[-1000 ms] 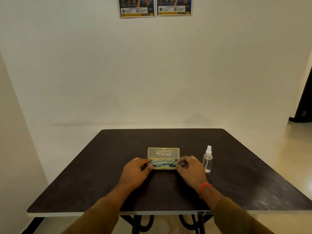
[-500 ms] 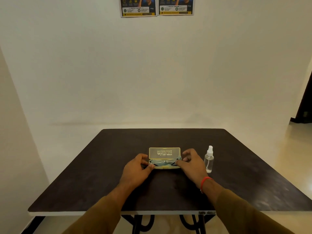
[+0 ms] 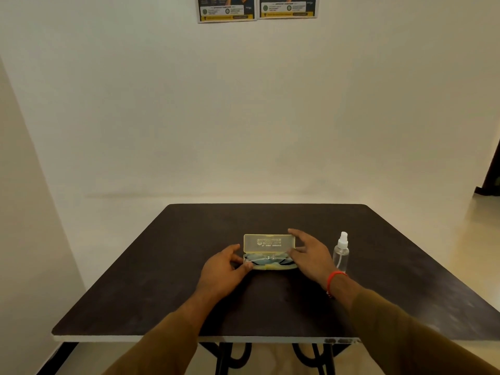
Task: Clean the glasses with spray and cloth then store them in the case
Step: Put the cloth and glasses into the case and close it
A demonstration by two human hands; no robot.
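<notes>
A translucent yellow case (image 3: 269,243) lies open on the middle of the dark table (image 3: 270,293), its lid standing up at the back. Dark-framed glasses (image 3: 267,260) lie folded in the tray with a pale cloth. My left hand (image 3: 224,269) holds the tray's left end, thumb and fingers curled around it. My right hand (image 3: 308,255) is at the right end, its fingers spread and reaching up to the lid's right edge, its thumb by the tray. A clear spray bottle (image 3: 341,253) with a white nozzle stands upright just right of my right hand.
The table's near edge (image 3: 189,338) runs across the bottom, with black metal legs below it. A white wall with two posters (image 3: 257,8) stands behind the table. A dark doorway (image 3: 491,180) is at the far right.
My right hand has let go of the glasses in the tray and lifted its fingers up to the lid's right edge. My left hand has stayed at the case's left end.
</notes>
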